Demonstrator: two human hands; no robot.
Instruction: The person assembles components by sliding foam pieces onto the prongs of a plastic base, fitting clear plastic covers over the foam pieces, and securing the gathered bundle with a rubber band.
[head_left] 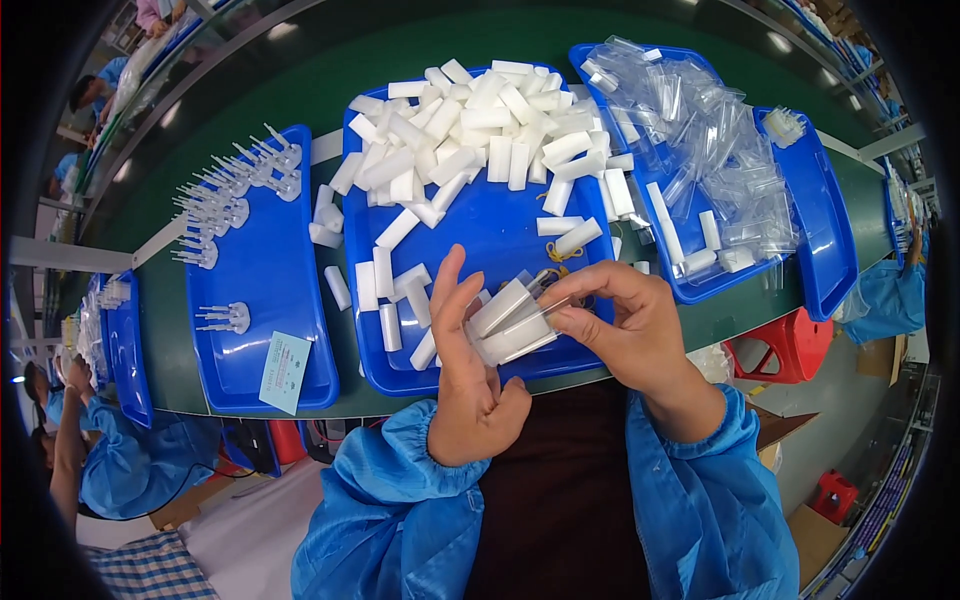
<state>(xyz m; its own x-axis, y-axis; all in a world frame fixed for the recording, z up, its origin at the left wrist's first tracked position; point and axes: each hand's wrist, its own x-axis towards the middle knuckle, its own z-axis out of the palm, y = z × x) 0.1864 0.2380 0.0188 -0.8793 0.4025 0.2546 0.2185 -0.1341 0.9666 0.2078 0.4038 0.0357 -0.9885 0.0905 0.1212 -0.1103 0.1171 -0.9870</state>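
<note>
My right hand [640,330] pinches a clear plastic sleeve [556,304] between thumb and fingertips, above the near edge of the middle blue tray [470,235]. Just left of that pinch, white blocks [503,308] lie at a slant, at least one with clear plastic around it. Beside them is my left hand [470,375], its fingers stretched upward and spread, its thumb bent near the lower end of the blocks. The blocks touch or lie close to the left palm; whether it bears them is hidden. A big heap of white blocks [485,118] fills the tray's far part.
A blue tray [235,360] at left holds white pronged pieces [225,317] and a pale printed card [286,372]. At right, another blue tray [705,290] carries heaped clear sleeves [715,140]. Beyond stands a narrow blue tray [825,230]. Red stools [790,345] and co-workers surround the green table.
</note>
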